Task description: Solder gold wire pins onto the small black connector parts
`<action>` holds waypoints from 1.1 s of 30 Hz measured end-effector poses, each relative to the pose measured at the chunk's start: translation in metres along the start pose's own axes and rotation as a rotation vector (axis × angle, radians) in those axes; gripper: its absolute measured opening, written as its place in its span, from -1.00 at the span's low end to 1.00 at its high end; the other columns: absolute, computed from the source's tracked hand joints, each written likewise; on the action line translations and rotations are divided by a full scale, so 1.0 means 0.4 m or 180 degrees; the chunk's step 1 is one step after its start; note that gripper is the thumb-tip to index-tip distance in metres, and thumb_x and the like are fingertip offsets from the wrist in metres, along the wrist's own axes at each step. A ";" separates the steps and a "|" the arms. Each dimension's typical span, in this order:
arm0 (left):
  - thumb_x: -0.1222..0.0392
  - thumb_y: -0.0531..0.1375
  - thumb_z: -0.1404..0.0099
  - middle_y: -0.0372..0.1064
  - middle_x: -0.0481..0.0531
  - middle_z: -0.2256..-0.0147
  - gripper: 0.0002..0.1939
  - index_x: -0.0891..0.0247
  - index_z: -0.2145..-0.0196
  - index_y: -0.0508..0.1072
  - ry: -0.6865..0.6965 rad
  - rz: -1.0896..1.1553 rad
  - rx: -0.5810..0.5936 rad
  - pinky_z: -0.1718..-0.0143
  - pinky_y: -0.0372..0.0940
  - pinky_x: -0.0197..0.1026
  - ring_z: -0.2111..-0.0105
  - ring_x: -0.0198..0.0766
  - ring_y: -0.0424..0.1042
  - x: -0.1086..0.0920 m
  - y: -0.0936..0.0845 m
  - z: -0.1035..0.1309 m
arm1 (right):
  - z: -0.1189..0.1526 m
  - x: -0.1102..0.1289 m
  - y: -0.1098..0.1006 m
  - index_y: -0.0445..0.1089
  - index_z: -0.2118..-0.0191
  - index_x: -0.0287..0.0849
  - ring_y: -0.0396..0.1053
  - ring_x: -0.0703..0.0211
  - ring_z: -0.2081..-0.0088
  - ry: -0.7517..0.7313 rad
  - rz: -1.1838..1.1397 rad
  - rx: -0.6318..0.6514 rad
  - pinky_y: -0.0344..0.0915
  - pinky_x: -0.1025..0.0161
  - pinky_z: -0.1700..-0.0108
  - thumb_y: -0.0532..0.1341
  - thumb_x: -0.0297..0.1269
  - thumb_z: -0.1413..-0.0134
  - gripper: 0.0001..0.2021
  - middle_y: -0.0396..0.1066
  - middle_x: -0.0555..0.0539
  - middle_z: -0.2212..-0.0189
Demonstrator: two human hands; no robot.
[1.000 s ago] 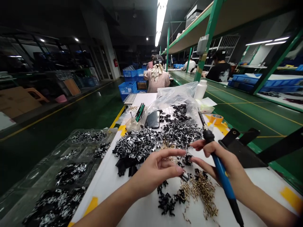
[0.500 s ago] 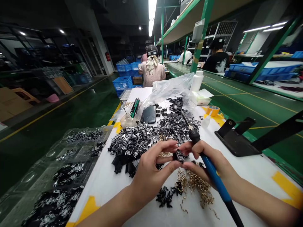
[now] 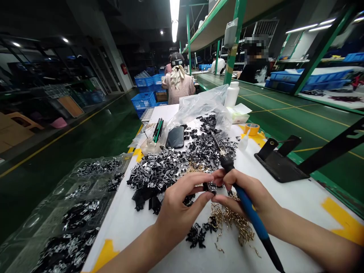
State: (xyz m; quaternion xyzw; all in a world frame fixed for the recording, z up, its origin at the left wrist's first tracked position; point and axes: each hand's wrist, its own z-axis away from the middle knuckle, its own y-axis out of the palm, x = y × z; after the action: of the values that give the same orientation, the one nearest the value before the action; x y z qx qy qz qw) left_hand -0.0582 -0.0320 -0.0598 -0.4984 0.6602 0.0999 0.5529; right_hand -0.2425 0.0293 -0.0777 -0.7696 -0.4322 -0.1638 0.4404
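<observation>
Between the fingertips of both hands is a small black-and-silver part [image 3: 209, 187], partly covered by the fingers. My left hand [image 3: 182, 203] is closed on it from the left, thumb below and fingers above. My right hand [image 3: 247, 189] grips a blue-handled soldering iron [image 3: 247, 206], its tip pointing up and away, while its fingertips also touch the small part. Beyond the hands spreads a heap of black and silver parts [image 3: 159, 168]. Below them lie bent gold-coloured metal pieces [image 3: 240, 225] and a small group of black pieces [image 3: 196, 235].
A black metal stand [image 3: 280, 161] is on the right, near orange tape [image 3: 251, 129] and a white bottle [image 3: 231, 94]. A phone [image 3: 175, 137] lies behind the heap. Clear trays [image 3: 82, 208] of parts stand at the left. A co-worker [image 3: 179, 81] sits ahead.
The view has shifted slightly, so most things sit a little further left. Both hands keep hold of the small part, which appears turned a little. The soldering iron stays in my right hand.
</observation>
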 end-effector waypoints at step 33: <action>0.29 0.12 -0.16 0.31 0.01 0.10 -0.85 0.28 0.26 0.36 -0.0273 0.0358 -0.0195 0.06 0.37 -0.54 0.05 -0.52 0.35 0.012 0.001 -0.001 | -0.004 0.007 0.007 0.04 0.36 -0.15 0.37 0.25 0.22 -0.0161 0.0155 -0.0380 0.30 0.32 0.26 0.15 -0.48 -0.08 -0.79 0.34 -0.11 0.25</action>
State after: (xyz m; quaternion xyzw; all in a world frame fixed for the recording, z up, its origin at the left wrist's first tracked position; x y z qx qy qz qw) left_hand -0.0581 -0.0346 -0.0639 -0.4725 0.6595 0.1721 0.5587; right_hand -0.2384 0.0287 -0.0768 -0.8087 -0.4138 -0.1590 0.3866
